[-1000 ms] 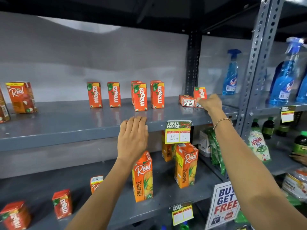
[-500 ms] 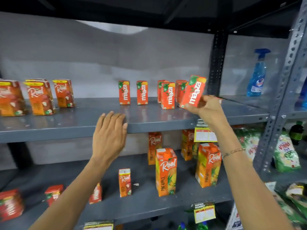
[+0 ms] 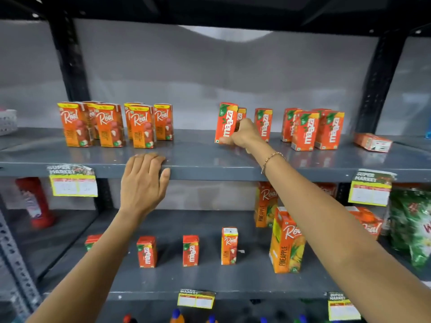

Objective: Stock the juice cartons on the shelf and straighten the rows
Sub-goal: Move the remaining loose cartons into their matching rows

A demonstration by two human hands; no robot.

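Note:
My right hand [image 3: 246,134] grips a small red Maaza carton [image 3: 225,123], standing upright on the upper grey shelf [image 3: 210,159], left of the other Maaza cartons [image 3: 312,130]. One more Maaza carton [image 3: 372,142] lies flat at the shelf's right end. A group of orange Real cartons [image 3: 112,124] stands on the left of the same shelf. My left hand [image 3: 143,183] rests flat on the shelf's front edge, fingers together, holding nothing.
The lower shelf [image 3: 163,283] carries small Maaza cartons [image 3: 146,251], a small Real carton [image 3: 229,245] and tall Real pineapple cartons [image 3: 286,241]. Price tags [image 3: 73,180] hang from the shelf edges. A green bag [image 3: 411,224] sits at right, a red bottle [image 3: 35,201] at left.
My right hand picked a Maaza carton from the shelf's right end, carried it left, and now holds it upright on the shelf left of the row. The view shifted left.

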